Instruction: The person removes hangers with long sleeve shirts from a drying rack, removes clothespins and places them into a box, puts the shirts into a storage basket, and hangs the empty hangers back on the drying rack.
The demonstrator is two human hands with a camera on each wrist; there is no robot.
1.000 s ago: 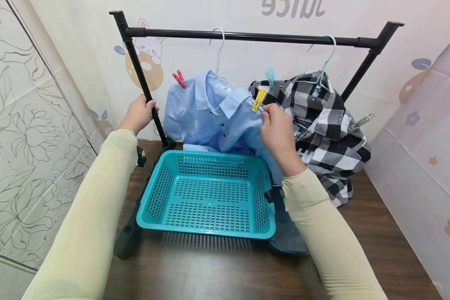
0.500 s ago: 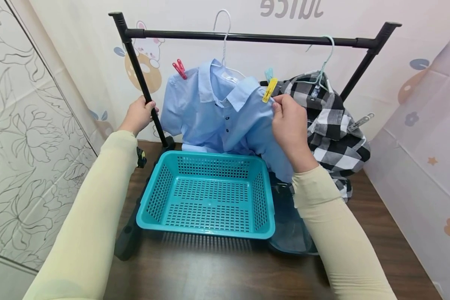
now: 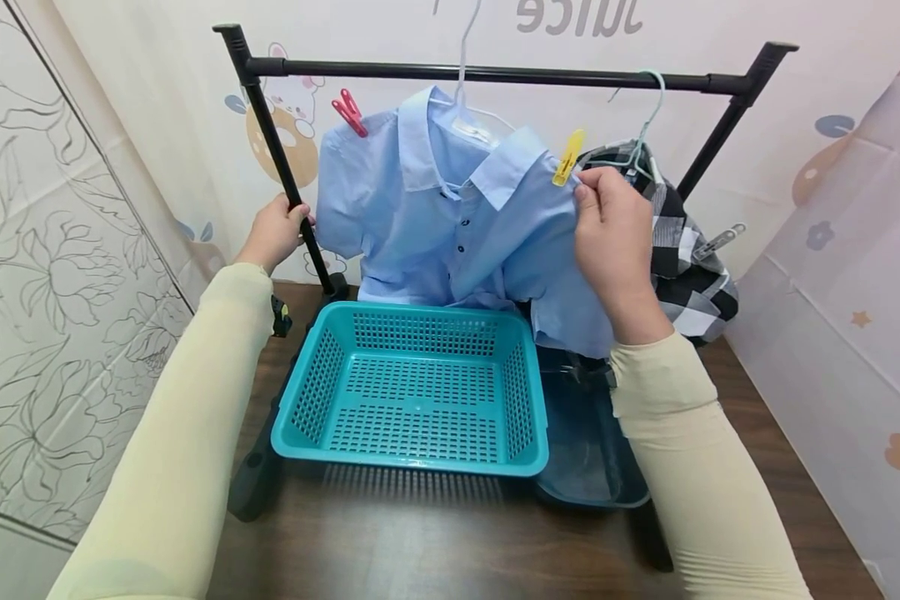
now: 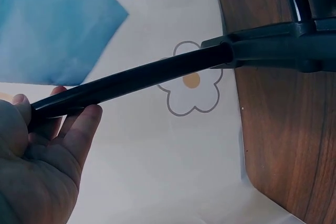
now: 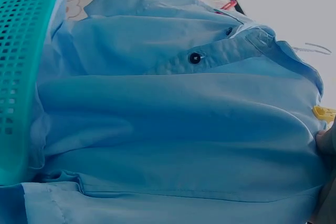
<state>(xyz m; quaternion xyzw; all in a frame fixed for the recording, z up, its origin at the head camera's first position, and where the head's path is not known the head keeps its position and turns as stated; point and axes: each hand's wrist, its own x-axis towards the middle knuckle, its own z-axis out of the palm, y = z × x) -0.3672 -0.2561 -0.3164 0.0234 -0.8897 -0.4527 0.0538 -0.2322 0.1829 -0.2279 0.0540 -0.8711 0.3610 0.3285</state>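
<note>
My left hand (image 3: pixel 273 233) grips the left post (image 3: pixel 276 146) of a black clothes rack; in the left wrist view the fingers wrap around that post (image 4: pixel 131 81). With thumb and fingers, my right hand (image 3: pixel 613 250) pinches a light blue button-up shirt (image 3: pixel 412 225) at its shoulder, beside a yellow clothespin (image 3: pixel 568 158). A red clothespin (image 3: pixel 349 114) clips the other shoulder. The shirt is on a white hanger (image 3: pixel 462 67), whose neck crosses in front of the rail (image 3: pixel 555 77); its hook runs past the top of the head view.
A turquoise perforated basket (image 3: pixel 412 463) stands in front of the shirt. Beside it is a dark translucent tub (image 3: pixel 585 450), partly hidden. A black-and-white checked shirt (image 3: pixel 693 271) hangs at the right on a mint hanger (image 3: pixel 656 108), with a grey clothespin (image 3: pixel 720 240).
My right hand has moved up and right, lifting the blue shirt. The white hanger's hook has risen from the rail to well above it. The left hand has stayed on the post.
</note>
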